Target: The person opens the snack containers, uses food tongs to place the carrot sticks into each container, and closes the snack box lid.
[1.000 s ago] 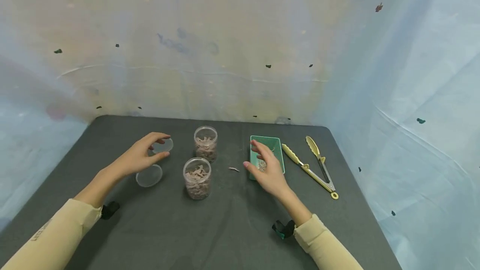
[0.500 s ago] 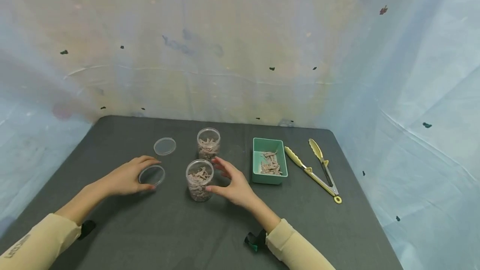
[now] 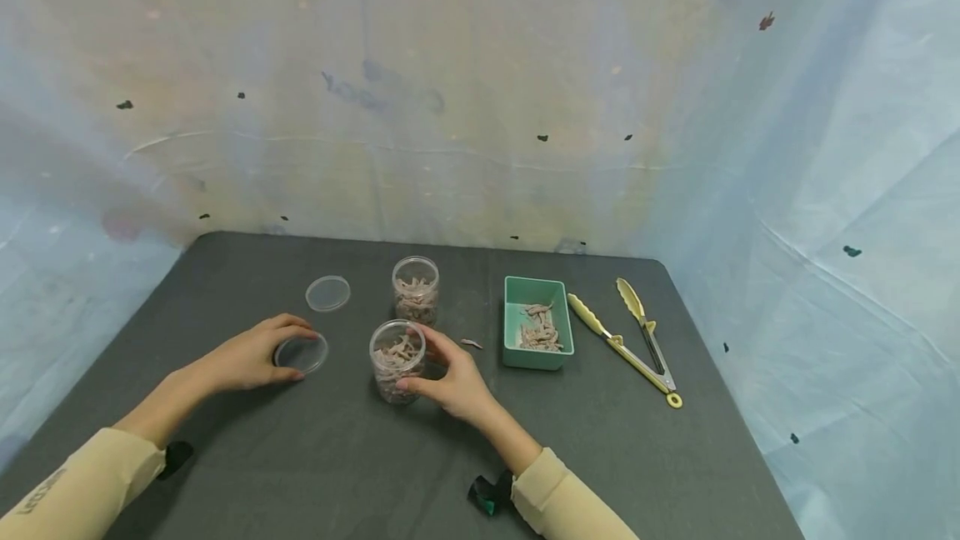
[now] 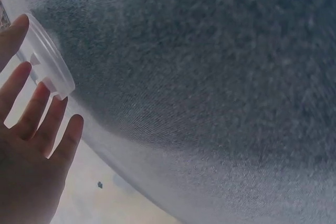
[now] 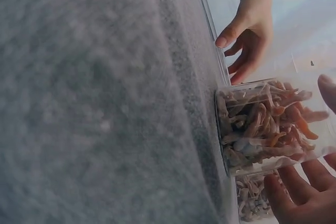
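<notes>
My left hand point(image 3: 243, 357) spans a clear round lid point(image 3: 306, 354) on the table, thumb at the near edge and fingers at the far edge. In the left wrist view, the fingertips meet the rim of this lid point(image 4: 51, 56). My right hand point(image 3: 459, 386) grips the nearer clear jar point(image 3: 392, 369) from its right side. That jar is open-topped and upright, filled with knobbly greyish-brown strips, seen closely in the right wrist view as a jar point(image 5: 262, 124) between thumb and fingers. Right behind stands a second uncovered jar point(image 3: 415, 300) of the same strips.
Another clear lid point(image 3: 327, 293) lies farther back on the left. One loose strip point(image 3: 471, 343) is on the dark table point(image 3: 360, 473). A green tray point(image 3: 538, 360) holds several strips. Yellow-tipped tongs point(image 3: 626, 348) lie spread to its right.
My left hand has come down from near the far lid to the nearer lid. My right hand has moved left from over the green tray and taken hold of the nearer jar.
</notes>
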`<state>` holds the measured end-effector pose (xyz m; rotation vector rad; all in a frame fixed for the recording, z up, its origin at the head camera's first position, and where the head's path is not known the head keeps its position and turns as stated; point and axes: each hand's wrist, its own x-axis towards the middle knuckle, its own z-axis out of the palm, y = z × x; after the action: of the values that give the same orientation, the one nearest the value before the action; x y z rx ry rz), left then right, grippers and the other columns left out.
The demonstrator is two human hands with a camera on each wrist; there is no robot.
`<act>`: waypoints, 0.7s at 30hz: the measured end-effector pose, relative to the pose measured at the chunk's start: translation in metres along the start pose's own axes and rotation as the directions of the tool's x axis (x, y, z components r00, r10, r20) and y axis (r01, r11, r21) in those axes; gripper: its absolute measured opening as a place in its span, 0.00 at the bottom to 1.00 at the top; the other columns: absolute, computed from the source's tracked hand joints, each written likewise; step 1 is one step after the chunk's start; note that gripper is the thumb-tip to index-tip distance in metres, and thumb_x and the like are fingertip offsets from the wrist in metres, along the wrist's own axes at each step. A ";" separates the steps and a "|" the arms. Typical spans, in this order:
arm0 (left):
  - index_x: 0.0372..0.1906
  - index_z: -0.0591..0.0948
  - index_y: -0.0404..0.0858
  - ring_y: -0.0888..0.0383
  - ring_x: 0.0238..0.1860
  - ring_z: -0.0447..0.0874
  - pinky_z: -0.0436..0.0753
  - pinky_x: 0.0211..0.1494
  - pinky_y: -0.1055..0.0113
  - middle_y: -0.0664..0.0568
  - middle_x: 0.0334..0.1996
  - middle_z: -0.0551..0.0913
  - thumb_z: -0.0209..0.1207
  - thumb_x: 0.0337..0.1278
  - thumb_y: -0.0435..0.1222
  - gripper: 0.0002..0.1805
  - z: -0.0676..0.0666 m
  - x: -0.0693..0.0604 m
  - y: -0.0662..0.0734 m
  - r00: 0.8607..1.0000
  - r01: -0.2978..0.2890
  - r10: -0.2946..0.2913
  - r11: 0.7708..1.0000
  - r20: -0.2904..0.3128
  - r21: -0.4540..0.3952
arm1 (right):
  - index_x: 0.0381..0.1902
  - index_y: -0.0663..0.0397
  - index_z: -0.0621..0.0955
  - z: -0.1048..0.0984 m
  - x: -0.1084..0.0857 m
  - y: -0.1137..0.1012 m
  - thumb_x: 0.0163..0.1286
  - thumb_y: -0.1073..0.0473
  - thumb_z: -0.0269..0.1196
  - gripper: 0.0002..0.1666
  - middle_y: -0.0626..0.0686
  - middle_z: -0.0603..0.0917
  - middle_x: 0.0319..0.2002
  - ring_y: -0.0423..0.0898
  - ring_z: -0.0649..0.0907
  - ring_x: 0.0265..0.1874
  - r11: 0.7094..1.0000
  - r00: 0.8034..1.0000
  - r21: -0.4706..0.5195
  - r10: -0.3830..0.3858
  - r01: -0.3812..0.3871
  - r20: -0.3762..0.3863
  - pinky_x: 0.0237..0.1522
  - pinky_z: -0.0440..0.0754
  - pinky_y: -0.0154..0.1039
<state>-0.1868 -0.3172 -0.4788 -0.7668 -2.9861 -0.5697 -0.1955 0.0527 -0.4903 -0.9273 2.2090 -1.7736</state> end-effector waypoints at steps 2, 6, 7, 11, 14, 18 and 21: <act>0.62 0.83 0.40 0.35 0.62 0.77 0.81 0.54 0.39 0.39 0.62 0.77 0.78 0.53 0.42 0.30 0.001 0.000 -0.002 1.000 -0.005 0.005 1.000 -0.008 -0.008 | 0.78 0.50 0.70 0.000 0.001 0.001 0.65 0.66 0.75 0.46 0.56 0.78 0.69 0.56 0.79 0.67 1.000 1.000 -0.001 -0.010 0.010 -0.001 0.67 0.76 0.57; 0.62 0.83 0.40 0.36 0.61 0.77 0.80 0.53 0.40 0.40 0.61 0.77 0.77 0.54 0.41 0.30 0.000 0.002 -0.001 0.999 -0.018 0.016 0.999 -0.042 -0.043 | 0.77 0.50 0.70 0.000 0.001 0.001 0.64 0.66 0.76 0.46 0.56 0.78 0.69 0.57 0.79 0.66 1.000 1.000 0.003 -0.013 0.013 -0.006 0.66 0.76 0.57; 0.62 0.83 0.40 0.37 0.61 0.76 0.80 0.54 0.40 0.40 0.62 0.77 0.77 0.55 0.41 0.29 -0.002 0.003 0.001 0.998 -0.022 0.018 0.998 -0.058 -0.058 | 0.77 0.50 0.70 0.000 0.001 0.001 0.64 0.66 0.76 0.46 0.56 0.78 0.69 0.57 0.79 0.67 1.000 1.000 0.005 -0.009 0.009 -0.007 0.66 0.76 0.56; 0.63 0.82 0.42 0.39 0.62 0.75 0.79 0.54 0.41 0.43 0.63 0.76 0.76 0.58 0.41 0.28 -0.011 0.008 0.015 0.990 -0.036 0.017 0.991 -0.142 -0.132 | 0.77 0.50 0.70 0.000 0.002 0.001 0.63 0.67 0.77 0.47 0.55 0.78 0.69 0.54 0.78 0.68 1.000 1.000 0.020 -0.001 0.001 -0.010 0.67 0.76 0.51; 0.64 0.82 0.44 0.47 0.61 0.74 0.79 0.50 0.49 0.47 0.64 0.75 0.75 0.60 0.40 0.27 -0.018 0.014 0.030 0.977 -0.066 0.030 0.983 -0.211 -0.169 | 0.77 0.51 0.70 0.001 0.001 0.002 0.62 0.67 0.77 0.48 0.54 0.78 0.70 0.52 0.77 0.68 1.000 1.000 0.029 -0.001 0.001 -0.017 0.68 0.76 0.48; 0.65 0.81 0.45 0.56 0.61 0.72 0.76 0.48 0.59 0.52 0.65 0.75 0.75 0.59 0.35 0.28 -0.025 0.021 0.051 0.954 -0.130 0.071 0.973 -0.292 -0.189 | 0.77 0.50 0.70 0.001 0.001 0.005 0.63 0.67 0.76 0.47 0.55 0.78 0.69 0.53 0.78 0.68 0.999 1.000 0.036 -0.005 0.005 -0.021 0.68 0.76 0.47; 0.66 0.80 0.47 0.56 0.65 0.69 0.74 0.55 0.60 0.53 0.66 0.74 0.75 0.57 0.33 0.31 -0.027 0.028 0.068 0.938 -0.184 0.109 0.961 -0.329 -0.204 | 0.78 0.50 0.69 0.001 0.001 0.007 0.64 0.67 0.76 0.47 0.55 0.78 0.69 0.53 0.78 0.68 0.999 1.000 0.037 -0.003 0.003 -0.015 0.68 0.76 0.47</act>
<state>-0.1822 -0.2579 -0.4276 -0.8142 -2.5738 -0.9465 -0.1981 0.0523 -0.4964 -0.9129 2.1775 -1.8223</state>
